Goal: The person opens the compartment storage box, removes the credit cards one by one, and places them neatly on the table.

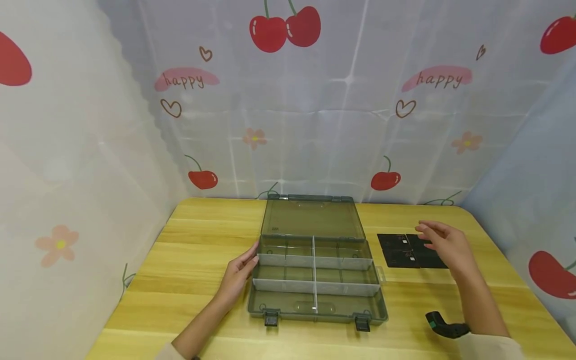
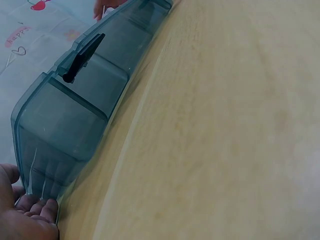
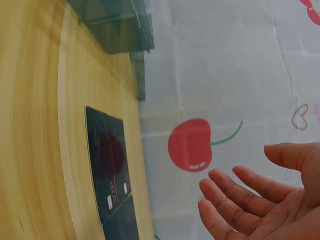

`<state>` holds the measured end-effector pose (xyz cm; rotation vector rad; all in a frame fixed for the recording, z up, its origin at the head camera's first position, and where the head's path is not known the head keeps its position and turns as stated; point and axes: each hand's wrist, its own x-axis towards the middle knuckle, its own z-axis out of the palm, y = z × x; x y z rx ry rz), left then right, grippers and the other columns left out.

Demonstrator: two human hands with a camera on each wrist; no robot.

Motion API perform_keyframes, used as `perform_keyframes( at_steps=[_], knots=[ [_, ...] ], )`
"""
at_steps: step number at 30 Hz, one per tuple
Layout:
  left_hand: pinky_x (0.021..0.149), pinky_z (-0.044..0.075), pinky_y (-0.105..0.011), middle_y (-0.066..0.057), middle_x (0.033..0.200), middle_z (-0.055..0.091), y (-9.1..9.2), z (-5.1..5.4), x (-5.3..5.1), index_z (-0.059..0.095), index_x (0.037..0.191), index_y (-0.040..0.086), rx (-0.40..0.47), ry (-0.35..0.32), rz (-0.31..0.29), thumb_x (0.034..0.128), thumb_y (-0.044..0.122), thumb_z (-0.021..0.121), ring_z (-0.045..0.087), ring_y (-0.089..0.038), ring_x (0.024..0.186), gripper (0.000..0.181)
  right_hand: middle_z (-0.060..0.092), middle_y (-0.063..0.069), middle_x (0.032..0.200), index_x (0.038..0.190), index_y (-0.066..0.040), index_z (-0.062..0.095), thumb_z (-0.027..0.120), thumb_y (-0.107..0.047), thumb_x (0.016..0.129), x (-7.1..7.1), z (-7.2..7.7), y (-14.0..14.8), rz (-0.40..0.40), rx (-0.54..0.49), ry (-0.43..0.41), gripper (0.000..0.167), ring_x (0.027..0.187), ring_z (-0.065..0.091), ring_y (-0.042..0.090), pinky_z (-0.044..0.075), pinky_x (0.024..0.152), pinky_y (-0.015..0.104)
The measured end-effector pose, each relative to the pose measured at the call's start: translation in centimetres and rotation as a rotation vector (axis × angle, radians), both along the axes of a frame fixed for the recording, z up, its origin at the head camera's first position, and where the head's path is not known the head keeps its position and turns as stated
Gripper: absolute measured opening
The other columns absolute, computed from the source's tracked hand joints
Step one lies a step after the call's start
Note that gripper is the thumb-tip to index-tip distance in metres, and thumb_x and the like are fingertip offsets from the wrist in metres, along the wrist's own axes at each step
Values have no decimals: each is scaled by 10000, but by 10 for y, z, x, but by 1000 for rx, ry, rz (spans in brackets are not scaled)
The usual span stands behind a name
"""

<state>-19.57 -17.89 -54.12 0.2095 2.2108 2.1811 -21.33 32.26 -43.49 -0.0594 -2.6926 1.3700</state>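
Note:
A smoky-grey clear plastic compartment box (image 1: 315, 287) lies on the table with its lid (image 1: 312, 217) folded back. White dividers (image 1: 288, 260) split its inside into several compartments, and no items show in them. My left hand (image 1: 238, 275) holds the box's left side; in the left wrist view its bent fingers (image 2: 40, 210) meet the wall near the bottom edge. Right of the box, several black cards (image 1: 398, 250) marked VIP lie flat, edge to edge. Above them hovers my right hand (image 1: 450, 247), holding nothing, its fingers loosely extended, as the right wrist view shows.
Two dark latches (image 1: 271, 318) hang open along the box's front edge. The wooden table (image 1: 193, 260) meets a cherry-printed curtain (image 1: 315, 140) at the back and sides. A black strap mount (image 1: 445, 327) is on my right wrist.

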Motion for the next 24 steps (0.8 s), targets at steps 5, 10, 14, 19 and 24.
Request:
perform_keyframes(
  at_steps=[5, 10, 14, 19, 24],
  knots=[
    [1155, 311, -396, -52, 1599, 374, -2, 0, 1, 453, 1531, 94, -6, 6, 5, 1053, 250, 576, 316, -253, 1482, 518, 502, 310, 1446, 1503, 49, 435, 436, -435, 1085, 1, 1, -17, 57, 46, -34, 639, 1247, 557, 377, 524, 992, 476],
    [1152, 313, -348, -46, 1601, 376, -4, 0, 3, 463, 1529, 107, 8, -4, 17, 1053, 244, 576, 314, -238, 1484, 508, 446, 326, 1486, 1515, 59, 404, 448, -440, 1081, -1, 4, -34, 112, 49, -32, 662, 1356, 411, 522, 379, 1060, 673],
    [1108, 391, -265, -34, 1577, 418, -7, 2, 5, 481, 1521, 128, 10, -15, 42, 1056, 227, 573, 371, -222, 1457, 484, 449, 315, 1491, 1521, 49, 399, 462, -441, 1077, -3, 7, -44, 154, 45, -23, 665, 1361, 417, 513, 388, 1061, 666],
    [1043, 494, -326, -59, 1567, 442, -10, 6, 3, 466, 1527, 100, -9, -5, 52, 1066, 235, 549, 450, -270, 1412, 488, 438, 281, 1517, 1532, 4, 413, 463, -476, 1068, -4, 11, -48, 185, 17, -41, 669, 1378, 408, 493, 368, 1078, 672],
    [1071, 476, -457, -54, 1595, 407, -19, 12, -4, 442, 1539, 96, -2, -24, 35, 1079, 235, 519, 436, -273, 1428, 486, 437, 259, 1528, 1539, -27, 418, 461, -508, 1059, -9, 21, -53, 235, 12, -47, 681, 1389, 401, 480, 360, 1083, 672]
  ],
)
